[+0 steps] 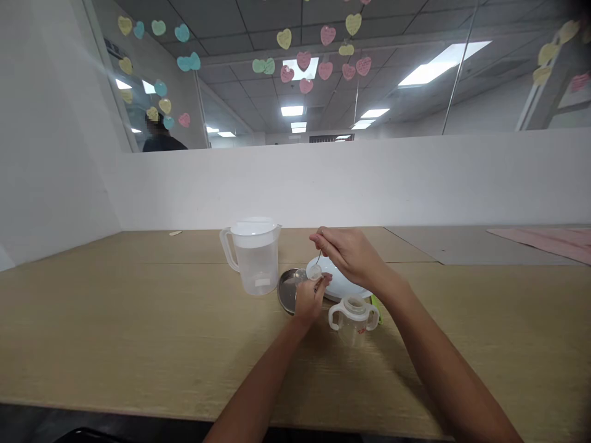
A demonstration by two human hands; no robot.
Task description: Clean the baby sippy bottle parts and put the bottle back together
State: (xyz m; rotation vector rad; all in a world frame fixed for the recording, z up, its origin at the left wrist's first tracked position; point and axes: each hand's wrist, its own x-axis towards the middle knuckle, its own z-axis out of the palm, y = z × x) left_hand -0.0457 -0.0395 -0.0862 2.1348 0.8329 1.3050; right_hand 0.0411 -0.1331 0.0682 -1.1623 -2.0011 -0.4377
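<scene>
My left hand pinches a small translucent round piece, perhaps a bottle nipple, above a round metal dish. Just above it, my right hand is closed on a thin wire-like stick, whose lower end points down at the round piece. I cannot make out whether the tip is inside it. Below my right hand stands a clear baby bottle with two white side handles and an uncovered top. Behind the bottle lies a white shallow dish, partly hidden by my right hand.
A translucent lidded pitcher stands left of the metal dish. Something green shows behind the bottle's right handle. At the back right are a grey mat and a pink cloth. A white wall closes off the table's back.
</scene>
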